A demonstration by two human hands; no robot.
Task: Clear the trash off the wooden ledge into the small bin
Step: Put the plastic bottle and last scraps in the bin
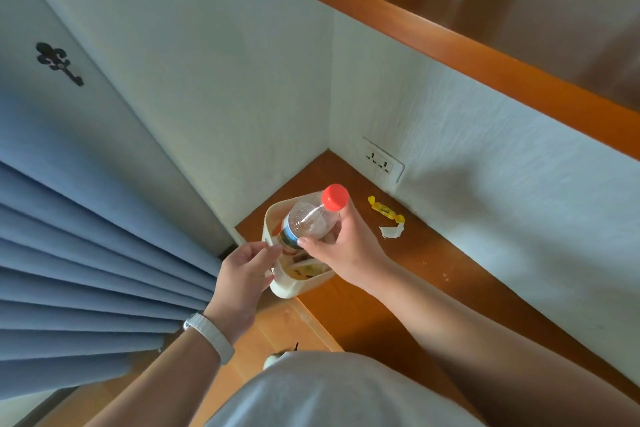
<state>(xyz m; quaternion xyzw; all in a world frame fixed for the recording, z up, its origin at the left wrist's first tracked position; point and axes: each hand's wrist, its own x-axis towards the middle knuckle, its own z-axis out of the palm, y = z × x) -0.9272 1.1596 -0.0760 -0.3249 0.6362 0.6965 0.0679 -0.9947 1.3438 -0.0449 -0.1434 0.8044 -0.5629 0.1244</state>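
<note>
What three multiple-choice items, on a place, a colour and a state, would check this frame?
1. Where does the yellow wrapper lie? A on the floor; B on the wooden ledge; C on a chair.
2. What colour is the cap of the bottle? A blue; B red; C white.
3. What is the right hand doing? A gripping the bottle; B resting flat; C pointing.
B: it lies on the ledge beyond the small bin. B: the cap is red. A: it curls round the bottle.
</note>
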